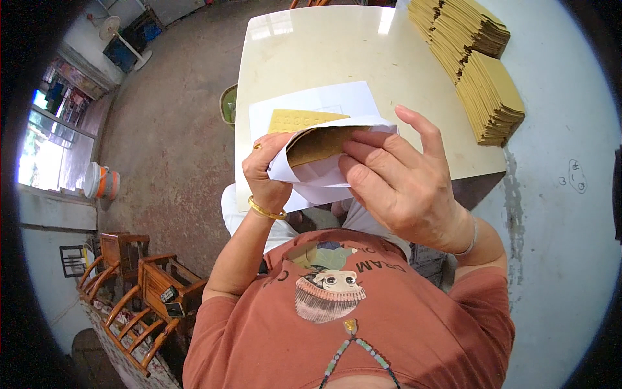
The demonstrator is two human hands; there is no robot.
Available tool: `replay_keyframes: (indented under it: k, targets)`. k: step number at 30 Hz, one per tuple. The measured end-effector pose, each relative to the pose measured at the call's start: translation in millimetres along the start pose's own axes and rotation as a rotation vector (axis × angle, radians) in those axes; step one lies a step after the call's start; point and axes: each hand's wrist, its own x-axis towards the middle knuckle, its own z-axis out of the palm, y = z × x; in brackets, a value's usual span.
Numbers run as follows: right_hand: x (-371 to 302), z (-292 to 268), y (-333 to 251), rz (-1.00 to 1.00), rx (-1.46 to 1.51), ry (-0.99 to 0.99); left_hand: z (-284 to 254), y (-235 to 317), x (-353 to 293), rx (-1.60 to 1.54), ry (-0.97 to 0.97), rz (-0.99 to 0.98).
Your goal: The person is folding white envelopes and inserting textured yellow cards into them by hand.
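Observation:
A white paper sleeve (285, 170) stands with its mouth spread toward me, and brownish-yellow paper (317, 144) shows inside. My left hand (264, 170) is closed on the sleeve's left side, its thumb side partly hidden. At the mouth's right end, my right hand (405, 178) has fingers reaching inside, over the near wall; its little finger sticks out and its thumb is hidden. Behind the sleeve, a yellow sheet with a row of embossed marks (301, 119) lies on white paper (356, 97) on the table.
The cream table (311, 45) has stacked yellow paper pieces (486, 91) along its right side, by a pale wall (557, 220). A green bin (228, 105) stands off its left edge. Wooden chairs (152, 285), a white-and-orange bucket (102, 181) and a fan (111, 29) are farther left.

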Motion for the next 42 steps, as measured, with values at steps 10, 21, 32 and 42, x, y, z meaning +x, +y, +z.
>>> replay_keyframes:
  k: [10, 21, 32, 42]
  targets:
    - [22.5, -11.8, 6.1, 0.007, 0.09, -0.14, 2.7, 6.9, -1.7, 0.026, -0.045, -0.029]
    - [35.7, -13.3, 16.8, -0.081, 0.269, -0.156, -0.6, 15.3, 7.8, 0.112, -0.109, 0.124]
    - [35.8, -4.8, 33.5, -0.121, 0.255, -0.302, 4.1, 8.8, -0.1, 0.118, -0.15, 0.114]
    - [40.3, 10.3, 16.3, -0.102, -0.088, 0.218, 11.8, 5.3, -10.7, -0.253, -0.049, -0.204]
